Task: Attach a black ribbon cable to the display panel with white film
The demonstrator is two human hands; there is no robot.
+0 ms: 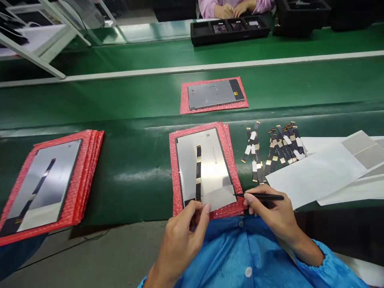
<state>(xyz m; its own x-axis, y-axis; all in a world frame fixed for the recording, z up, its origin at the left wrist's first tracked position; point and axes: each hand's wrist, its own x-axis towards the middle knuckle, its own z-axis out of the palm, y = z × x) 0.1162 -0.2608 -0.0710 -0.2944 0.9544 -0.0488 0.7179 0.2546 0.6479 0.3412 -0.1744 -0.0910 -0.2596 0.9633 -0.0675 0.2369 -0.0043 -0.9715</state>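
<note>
An LCD panel (188, 164) with a silvery back lies before me on red bubble-wrap sleeves (175, 180). Along its middle runs a black flex cable (198, 168) with gold ends. A pale grey rectangular film (220, 197) covers the panel's near end. At the film's left corner, my left hand (184, 234) is closed, thumb and forefinger pinching its edge. My right hand (273, 212) grips black tweezers (267, 197), whose tips touch the film's right edge. I cannot tell whether the film is stuck down.
Several flex cables (282, 146) lie to the right, beside white sheets (318, 172) with grey film pieces (360, 146). At left, another panel (57, 176) tops stacked red sleeves (90, 176). A further panel (210, 95) lies ahead. Across the bench, a person's hands (235, 10) are behind a black tray (231, 34).
</note>
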